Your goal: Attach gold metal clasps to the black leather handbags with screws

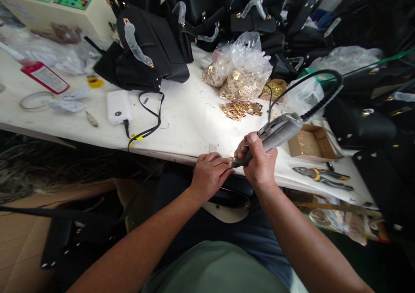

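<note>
My right hand (261, 163) is wrapped round a grey electric screwdriver (282, 130), its nose tilted down and to the left. The tip meets a small gold-coloured fitting (231, 159) at the fingertips of my left hand (210, 174). Those fingers are closed and bent over the upper edge of a black bag (238, 184) at the table's front edge. The bag rests on my lap, and a beige flap (227, 212) with a small metal stud shows below. My left fingers partly hide the fitting.
Loose gold clasps (240, 110) lie before a plastic bag of fittings (244, 74). To the right are a cardboard box (313, 143) and pliers (322, 175). A white power bank (119, 107), a red bottle (45, 75) and a black handbag (145, 46) stand left.
</note>
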`<state>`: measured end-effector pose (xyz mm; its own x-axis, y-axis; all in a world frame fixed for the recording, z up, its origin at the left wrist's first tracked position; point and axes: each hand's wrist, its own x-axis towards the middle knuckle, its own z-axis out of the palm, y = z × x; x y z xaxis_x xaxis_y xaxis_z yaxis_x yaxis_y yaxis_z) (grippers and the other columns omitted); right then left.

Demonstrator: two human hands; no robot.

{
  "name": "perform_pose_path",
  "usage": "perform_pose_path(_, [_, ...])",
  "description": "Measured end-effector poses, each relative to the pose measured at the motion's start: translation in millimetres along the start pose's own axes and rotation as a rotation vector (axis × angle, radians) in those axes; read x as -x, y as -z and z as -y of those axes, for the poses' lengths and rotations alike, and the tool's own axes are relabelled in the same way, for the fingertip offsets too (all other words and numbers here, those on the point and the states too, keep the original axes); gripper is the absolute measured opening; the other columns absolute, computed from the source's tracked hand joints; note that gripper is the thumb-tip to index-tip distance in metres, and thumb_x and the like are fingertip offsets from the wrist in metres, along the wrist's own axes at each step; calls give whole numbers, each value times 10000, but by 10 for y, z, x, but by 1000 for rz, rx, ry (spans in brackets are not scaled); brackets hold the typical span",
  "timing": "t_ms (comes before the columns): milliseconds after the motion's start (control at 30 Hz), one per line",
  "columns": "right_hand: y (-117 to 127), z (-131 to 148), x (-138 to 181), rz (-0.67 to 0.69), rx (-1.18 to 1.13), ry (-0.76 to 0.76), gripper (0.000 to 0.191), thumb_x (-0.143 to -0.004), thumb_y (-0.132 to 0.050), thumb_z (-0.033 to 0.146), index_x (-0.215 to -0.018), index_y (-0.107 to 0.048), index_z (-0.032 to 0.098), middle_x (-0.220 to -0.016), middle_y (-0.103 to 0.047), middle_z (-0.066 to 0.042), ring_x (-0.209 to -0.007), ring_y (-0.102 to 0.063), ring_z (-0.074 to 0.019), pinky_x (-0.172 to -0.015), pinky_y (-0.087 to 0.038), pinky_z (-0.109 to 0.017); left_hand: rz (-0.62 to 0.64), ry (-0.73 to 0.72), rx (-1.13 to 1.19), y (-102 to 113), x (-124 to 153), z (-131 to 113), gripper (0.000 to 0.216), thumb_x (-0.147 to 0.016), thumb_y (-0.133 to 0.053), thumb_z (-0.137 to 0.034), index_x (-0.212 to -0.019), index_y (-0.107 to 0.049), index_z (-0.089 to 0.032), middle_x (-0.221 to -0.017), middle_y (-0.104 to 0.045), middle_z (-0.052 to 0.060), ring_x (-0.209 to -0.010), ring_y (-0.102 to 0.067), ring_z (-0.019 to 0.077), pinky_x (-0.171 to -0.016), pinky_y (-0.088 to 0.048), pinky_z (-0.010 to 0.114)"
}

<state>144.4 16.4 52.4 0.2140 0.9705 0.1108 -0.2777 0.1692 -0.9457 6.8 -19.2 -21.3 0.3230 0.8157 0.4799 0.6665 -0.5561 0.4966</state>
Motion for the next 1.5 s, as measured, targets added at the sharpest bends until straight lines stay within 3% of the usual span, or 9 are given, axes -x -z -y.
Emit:
perform_pose_path(367, [6, 2, 20, -111, 37, -2, 393, -832, -763, 522, -709, -568, 205, -508, -517, 44, -413, -484, -118, -390, -369, -255, -7, 20, 3, -24, 2, -5, 175, -963, -674, -393, -1064, -764, -282, -1110, -795, 8, -1089, -664, 237, -911, -462, 441])
perform_pose_path(767, [20, -11, 5, -99, 30, 14, 380, -850, -756, 498, -702, -574, 198, -504, -517, 41, -415, -481, -117, -392, -355, -253, 18, 12, 4, -4, -5, -1, 174, -956, -678, -413, -1005, -766, -271, -1128, -792, -9, -1106, -651, 241, -923, -445, 443])
perform_pose_path(1233, [63, -107, -17, -75, 143, 43, 425, -844, -747, 534, -650, -548, 213, -488, -516, 39, -395, -476, -119, -373, -371, -247, 7, 38, 10, -36, 8, 11, 193, -908, -746, -391, -1074, -757, -294, -1145, -787, 1, -1110, -652, 246, -947, -449, 453])
perform_pose_path(1500, [55, -119, 13, -28, 99, 23, 396, -834, -775, 503, -670, -571, 206, -506, -546, 32, -420, -516, -130, -411, -437, -253, 20, 75, -20, -32, -2, 6, 548, -871, -787, -389, -1367, -609, -239, -1070, -789, 47, -1078, -671, 270, -915, -454, 456])
